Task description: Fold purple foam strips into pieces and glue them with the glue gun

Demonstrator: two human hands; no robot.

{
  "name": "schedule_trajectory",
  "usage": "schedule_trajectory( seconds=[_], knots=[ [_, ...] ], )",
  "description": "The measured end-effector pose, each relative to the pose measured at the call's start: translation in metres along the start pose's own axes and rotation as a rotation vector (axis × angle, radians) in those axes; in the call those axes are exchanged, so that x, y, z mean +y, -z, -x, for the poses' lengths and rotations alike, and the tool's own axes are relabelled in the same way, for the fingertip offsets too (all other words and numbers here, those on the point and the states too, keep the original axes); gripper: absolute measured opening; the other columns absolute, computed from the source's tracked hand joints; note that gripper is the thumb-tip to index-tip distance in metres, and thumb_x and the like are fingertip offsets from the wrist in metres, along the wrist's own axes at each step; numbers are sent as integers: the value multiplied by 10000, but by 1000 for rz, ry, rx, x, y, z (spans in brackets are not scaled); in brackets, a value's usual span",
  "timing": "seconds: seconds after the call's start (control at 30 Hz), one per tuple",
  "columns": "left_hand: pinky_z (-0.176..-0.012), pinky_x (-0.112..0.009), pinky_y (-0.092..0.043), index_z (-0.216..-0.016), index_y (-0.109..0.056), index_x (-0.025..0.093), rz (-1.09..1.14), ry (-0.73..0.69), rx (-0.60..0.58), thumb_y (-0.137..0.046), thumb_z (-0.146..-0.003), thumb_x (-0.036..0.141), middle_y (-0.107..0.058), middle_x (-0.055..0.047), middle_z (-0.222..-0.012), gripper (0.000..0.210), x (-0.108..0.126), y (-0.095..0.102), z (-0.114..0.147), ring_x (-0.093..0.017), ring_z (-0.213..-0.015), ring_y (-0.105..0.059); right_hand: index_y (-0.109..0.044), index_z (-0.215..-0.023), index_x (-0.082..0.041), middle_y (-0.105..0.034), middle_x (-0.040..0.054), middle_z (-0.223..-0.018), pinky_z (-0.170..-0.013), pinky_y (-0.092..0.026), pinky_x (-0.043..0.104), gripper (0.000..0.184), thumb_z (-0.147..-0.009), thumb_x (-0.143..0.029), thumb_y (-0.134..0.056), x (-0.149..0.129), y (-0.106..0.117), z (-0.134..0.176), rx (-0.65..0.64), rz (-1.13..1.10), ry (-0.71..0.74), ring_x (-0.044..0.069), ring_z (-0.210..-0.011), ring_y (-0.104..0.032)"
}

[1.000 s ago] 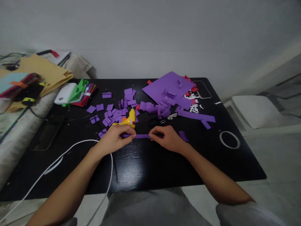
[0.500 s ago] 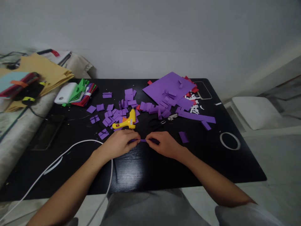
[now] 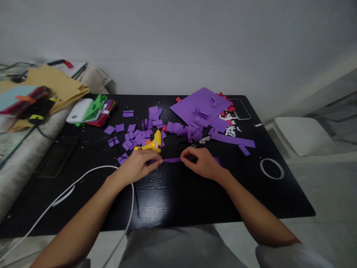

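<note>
Hands pinch one purple strip [image 3: 171, 160] just in front of the glue gun [image 3: 150, 143]: left hand [image 3: 138, 165] grips its left end, right hand [image 3: 202, 163] its right. Many cut squares [image 3: 134, 134] already lie beside the gun; longer strips [image 3: 232, 140] right of it remain uncut.

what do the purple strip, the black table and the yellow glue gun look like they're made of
Purple strip: probably craft foam or thick paper, matte and flexible-looking. Black table: wood or laminate, faint grain lines showing. Yellow glue gun: looks like smooth moulded plastic.
</note>
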State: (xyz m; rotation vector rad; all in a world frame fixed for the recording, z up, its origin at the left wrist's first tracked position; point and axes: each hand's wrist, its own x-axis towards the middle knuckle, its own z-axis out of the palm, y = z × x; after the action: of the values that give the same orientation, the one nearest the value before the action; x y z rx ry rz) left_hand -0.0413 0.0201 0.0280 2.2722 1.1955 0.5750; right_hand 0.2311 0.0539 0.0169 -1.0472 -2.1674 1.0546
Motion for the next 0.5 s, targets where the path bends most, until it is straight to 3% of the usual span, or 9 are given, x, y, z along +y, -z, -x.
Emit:
schedule_trajectory(
  seconds=[0.5],
  knots=[
    [-687,-242,-489,-895,-694,188,3,155,106,-561,-955,340,-751,-21,-878,211,-4,9,1,-156,-751,-676,-628,-919,-194,-720,51,-851,-733,-522,309,69,-923,-238,-576,16,11,-7,231,97,-50,185,-763,-679]
  ],
)
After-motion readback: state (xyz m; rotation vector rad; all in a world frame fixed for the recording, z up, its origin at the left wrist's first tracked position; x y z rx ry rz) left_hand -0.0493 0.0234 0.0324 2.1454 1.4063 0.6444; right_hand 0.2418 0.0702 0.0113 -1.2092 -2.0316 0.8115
